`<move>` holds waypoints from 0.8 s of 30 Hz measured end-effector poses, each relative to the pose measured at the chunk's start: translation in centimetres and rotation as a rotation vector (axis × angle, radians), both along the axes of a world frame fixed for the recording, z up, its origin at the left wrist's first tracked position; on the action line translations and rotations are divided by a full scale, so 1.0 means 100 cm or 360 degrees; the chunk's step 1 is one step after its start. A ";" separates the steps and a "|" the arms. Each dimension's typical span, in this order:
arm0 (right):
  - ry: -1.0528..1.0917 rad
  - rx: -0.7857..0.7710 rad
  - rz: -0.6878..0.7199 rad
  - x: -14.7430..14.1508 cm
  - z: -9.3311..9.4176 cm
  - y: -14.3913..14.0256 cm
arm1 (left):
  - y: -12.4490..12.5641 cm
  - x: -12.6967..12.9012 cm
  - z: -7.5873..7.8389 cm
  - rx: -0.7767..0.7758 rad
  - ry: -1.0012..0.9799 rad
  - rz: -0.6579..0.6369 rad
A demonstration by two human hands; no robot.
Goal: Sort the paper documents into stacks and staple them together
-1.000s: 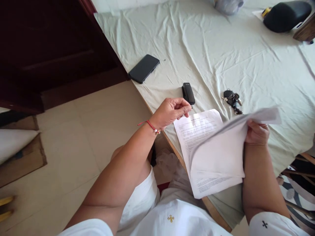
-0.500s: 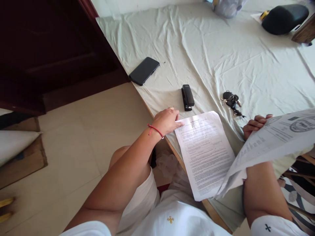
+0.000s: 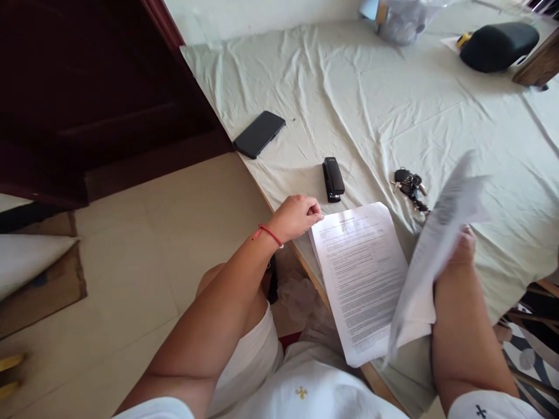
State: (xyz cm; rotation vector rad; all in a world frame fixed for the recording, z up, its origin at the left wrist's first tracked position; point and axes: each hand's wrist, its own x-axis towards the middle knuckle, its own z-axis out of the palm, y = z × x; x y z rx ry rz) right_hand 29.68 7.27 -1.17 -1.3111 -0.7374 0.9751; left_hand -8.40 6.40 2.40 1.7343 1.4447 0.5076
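Observation:
A printed paper sheet [image 3: 360, 273] lies at the near edge of the table and hangs slightly over it. My left hand [image 3: 297, 216] pinches its upper left corner with fingertips. My right hand [image 3: 458, 250] holds a second sheet [image 3: 430, 256] lifted on edge above the right side of the lying sheet; that sheet is blurred and hides most of the hand. A black stapler [image 3: 333, 178] rests just beyond my left hand. A bunch of keys [image 3: 409, 185] lies right of the stapler.
A black phone [image 3: 259, 134] lies near the table's left edge. The table carries a creased pale cloth [image 3: 393, 99]. At the far right sit a black case [image 3: 498, 45] and a plastic bag [image 3: 399, 20]. A dark wooden door [image 3: 87, 99] stands left.
My right hand swung the lifted sheet out to the right, then back up on edge. My left hand dropped from above the stapler onto the lying sheet's corner.

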 end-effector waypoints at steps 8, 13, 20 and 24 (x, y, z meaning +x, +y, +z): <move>0.0133 -0.0016 -0.0010 -0.003 0.001 -0.002 | -0.004 -0.003 0.000 0.0019 -0.0070 -0.0115; 0.0096 -0.0063 0.0083 -0.002 0.000 -0.003 | -0.005 0.000 0.002 0.0116 -0.0271 -0.0075; -0.0101 -0.0183 0.0402 -0.006 -0.004 -0.008 | -0.006 0.003 0.004 0.0013 -0.0824 -0.0041; -0.0186 -0.0193 0.0519 -0.005 -0.006 -0.011 | -0.006 0.005 0.007 -0.0040 -0.1023 -0.0064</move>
